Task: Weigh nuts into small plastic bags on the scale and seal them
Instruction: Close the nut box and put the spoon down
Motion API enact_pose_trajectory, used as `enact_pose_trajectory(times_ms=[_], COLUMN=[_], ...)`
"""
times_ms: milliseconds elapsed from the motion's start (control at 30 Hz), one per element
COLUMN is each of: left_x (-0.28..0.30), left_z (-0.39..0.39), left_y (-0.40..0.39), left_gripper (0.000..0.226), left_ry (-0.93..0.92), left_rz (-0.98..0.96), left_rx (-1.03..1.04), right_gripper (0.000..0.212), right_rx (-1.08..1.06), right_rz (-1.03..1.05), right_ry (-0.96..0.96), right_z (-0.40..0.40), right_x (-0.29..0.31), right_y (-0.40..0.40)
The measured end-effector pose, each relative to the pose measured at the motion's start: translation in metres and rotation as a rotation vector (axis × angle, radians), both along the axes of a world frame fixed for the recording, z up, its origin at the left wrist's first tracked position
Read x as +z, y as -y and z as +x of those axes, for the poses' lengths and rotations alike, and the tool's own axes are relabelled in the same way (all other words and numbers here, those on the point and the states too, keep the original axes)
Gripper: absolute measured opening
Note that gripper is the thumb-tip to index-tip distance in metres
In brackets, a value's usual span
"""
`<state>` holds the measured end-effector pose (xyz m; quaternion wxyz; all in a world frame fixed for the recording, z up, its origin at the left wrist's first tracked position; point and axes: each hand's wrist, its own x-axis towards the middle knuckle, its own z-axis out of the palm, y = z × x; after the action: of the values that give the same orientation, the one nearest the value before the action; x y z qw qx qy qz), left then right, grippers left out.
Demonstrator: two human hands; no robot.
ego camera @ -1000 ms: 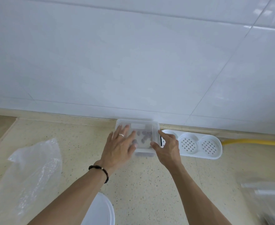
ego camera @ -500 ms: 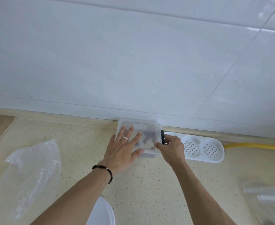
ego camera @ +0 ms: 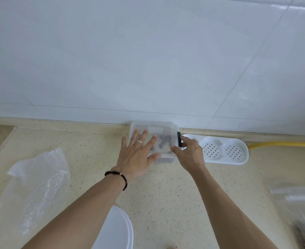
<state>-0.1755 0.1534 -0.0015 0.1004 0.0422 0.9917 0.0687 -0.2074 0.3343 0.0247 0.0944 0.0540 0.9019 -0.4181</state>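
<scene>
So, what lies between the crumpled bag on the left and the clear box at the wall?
In the head view, only bare speckled counter lies between the bag and the box.

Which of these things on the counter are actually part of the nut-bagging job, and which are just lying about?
Part of the job:
clear lidded box with nuts inside
left hand flat on the lid
right hand at its black clasp
crumpled plastic bag

Lying about:
white perforated tray
yellow hose
white round object

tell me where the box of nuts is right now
In the head view the clear box sits mid-counter against the tiled wall, just left of the white tray, with the left hand flat on its lid.
</scene>
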Motion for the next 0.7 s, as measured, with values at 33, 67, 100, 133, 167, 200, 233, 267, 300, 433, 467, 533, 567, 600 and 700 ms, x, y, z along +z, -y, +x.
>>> enact_pose_trajectory(times_ms=[33,67,100,133,167,200,233,267,300,433,467,533,567,600,700], left_x=[0.003,0.006,0.007,0.009,0.011,0.013,0.014,0.014,0.014,0.005,0.002,-0.005,-0.007,-0.010,-0.018], left_z=[0.000,0.002,0.005,0.011,0.020,0.031,0.045,0.059,0.075,0.143,0.160,0.193,0.208,0.222,0.262], left_y=[-0.001,-0.002,-0.004,-0.006,-0.009,-0.012,-0.016,-0.020,-0.024,-0.045,-0.051,-0.064,-0.070,-0.076,-0.088], left_gripper=[0.072,0.072,0.073,0.075,0.079,0.084,0.088,0.089,0.089,0.081,0.078,0.073,0.072,0.071,0.069], left_ry=[0.006,-0.002,-0.028,-0.067,-0.111,-0.147,-0.169,-0.177,-0.179,-0.188,-0.192,-0.195,-0.194,-0.195,-0.197], left_rz=[-0.002,0.000,0.003,0.008,0.021,0.043,0.070,0.091,0.104,0.102,0.093,0.074,0.067,0.066,0.069], left_rx=[0.004,0.012,0.020,0.027,0.027,0.020,0.006,-0.012,-0.028,-0.082,-0.094,-0.114,-0.120,-0.118,-0.086], right_gripper=[0.042,0.053,0.060,0.063,0.064,0.063,0.062,0.062,0.061,0.059,0.058,0.054,0.052,0.049,0.034], right_rx=[0.007,-0.002,-0.024,-0.044,-0.053,-0.052,-0.049,-0.049,-0.053,-0.032,-0.021,0.002,0.011,0.012,-0.015], right_rz=[-0.001,-0.014,-0.034,-0.046,-0.035,-0.002,0.038,0.071,0.092,0.174,0.188,0.195,0.190,0.181,0.119], right_ry=[0.018,0.028,0.028,0.019,0.012,0.010,0.011,0.011,0.013,0.029,0.042,0.084,0.107,0.130,0.200], right_z=[0.005,0.011,0.020,0.029,0.040,0.052,0.063,0.076,0.088,0.143,0.158,0.188,0.203,0.217,0.256], right_x=[0.002,0.005,0.007,0.010,0.011,0.012,0.012,0.012,0.011,0.007,0.005,0.000,-0.003,-0.006,-0.014], right_y=[0.000,0.001,0.002,0.002,0.000,-0.003,-0.008,-0.014,-0.020,-0.043,-0.048,-0.059,-0.064,-0.069,-0.081])
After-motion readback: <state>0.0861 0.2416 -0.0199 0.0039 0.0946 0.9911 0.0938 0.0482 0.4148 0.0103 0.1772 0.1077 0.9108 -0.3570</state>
